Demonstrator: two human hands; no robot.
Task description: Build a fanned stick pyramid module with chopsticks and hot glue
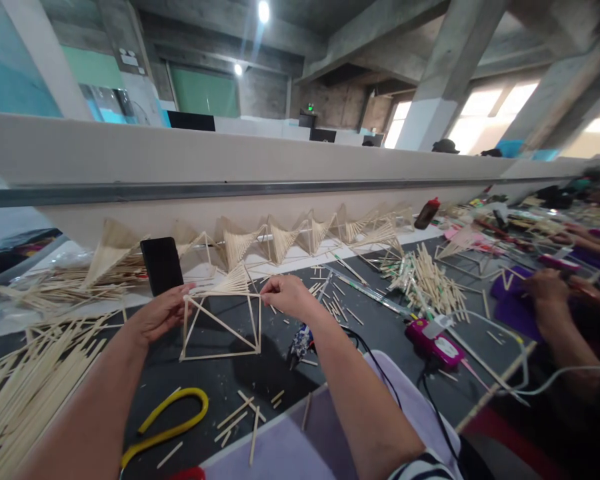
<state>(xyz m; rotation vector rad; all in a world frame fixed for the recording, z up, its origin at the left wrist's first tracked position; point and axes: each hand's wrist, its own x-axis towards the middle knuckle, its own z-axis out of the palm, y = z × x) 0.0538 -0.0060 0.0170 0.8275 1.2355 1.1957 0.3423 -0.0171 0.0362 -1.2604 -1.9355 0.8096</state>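
Note:
A square frame of thin wooden sticks (220, 327), with a diagonal stick across it, stands tilted on the dark table (230, 387). My left hand (159, 313) pinches its upper left corner. My right hand (287, 295) pinches the upper right corner, fingers closed on the stick. A fan of glued sticks rises behind the frame's top edge. A black phone (162, 265) leans upright just beyond my left hand.
Finished stick fans (285, 237) line the back wall. Loose sticks (25, 387) lie piled at left, another heap (430, 280) at right. A yellow loop (167, 417), a glue gun (300, 343), a pink device (435, 343) with cables, and another person's hands (550, 293) at right.

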